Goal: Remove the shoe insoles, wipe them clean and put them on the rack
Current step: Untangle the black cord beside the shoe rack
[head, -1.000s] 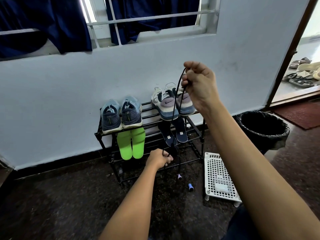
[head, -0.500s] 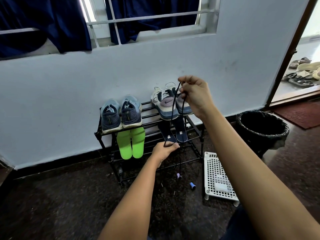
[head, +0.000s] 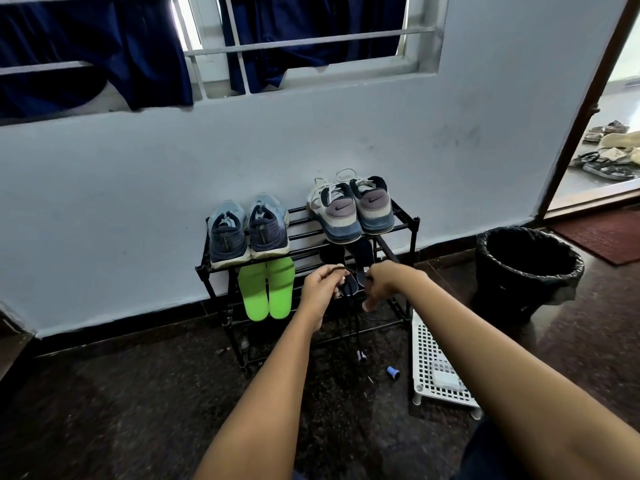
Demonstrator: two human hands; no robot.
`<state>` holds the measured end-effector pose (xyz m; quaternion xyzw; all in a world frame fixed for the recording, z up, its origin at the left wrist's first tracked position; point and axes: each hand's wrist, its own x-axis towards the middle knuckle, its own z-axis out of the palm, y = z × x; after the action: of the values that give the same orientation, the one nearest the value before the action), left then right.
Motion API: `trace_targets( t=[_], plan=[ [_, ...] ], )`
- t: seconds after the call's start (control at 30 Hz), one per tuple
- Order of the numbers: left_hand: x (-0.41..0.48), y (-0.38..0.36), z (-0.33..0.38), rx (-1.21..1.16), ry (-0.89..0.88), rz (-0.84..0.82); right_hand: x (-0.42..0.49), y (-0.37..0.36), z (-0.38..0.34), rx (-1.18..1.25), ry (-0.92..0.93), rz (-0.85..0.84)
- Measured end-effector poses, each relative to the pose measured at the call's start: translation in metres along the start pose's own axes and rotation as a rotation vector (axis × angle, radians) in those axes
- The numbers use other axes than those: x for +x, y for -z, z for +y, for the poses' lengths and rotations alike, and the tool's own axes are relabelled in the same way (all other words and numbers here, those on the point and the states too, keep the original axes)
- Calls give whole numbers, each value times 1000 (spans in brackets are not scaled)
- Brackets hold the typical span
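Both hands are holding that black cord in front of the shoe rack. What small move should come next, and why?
Probably lay the black cord down beside the rack: the left hand and right hand both pinch it, its ends dangle, and the green insoles and dark insoles already lie on a lower shelf.

I get daylight glaring through the far window and right doorway; the near floor is dim, edges bow.
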<state>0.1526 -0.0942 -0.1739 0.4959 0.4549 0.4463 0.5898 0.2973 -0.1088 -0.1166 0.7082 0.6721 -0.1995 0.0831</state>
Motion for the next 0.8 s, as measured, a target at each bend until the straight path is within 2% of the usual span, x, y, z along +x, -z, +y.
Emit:
trace_targets(
  t=[0.13,0.37,0.5,0.67,0.8],
  plan=[
    [-1,-2,2,-60,31,0,6,-27,-4,175,30,33],
    [1,-4,6,-95,10,24,18,-32,-3,364,42,230],
    [1,0,6,-104,42,43,14,-26,-1,610,107,171],
    [0,-2,7,-94,46,27,16,-34,-11,669,128,170],
    [-4,-1,9,-82,67,28,21,-39,-14,808,110,152]
  ],
)
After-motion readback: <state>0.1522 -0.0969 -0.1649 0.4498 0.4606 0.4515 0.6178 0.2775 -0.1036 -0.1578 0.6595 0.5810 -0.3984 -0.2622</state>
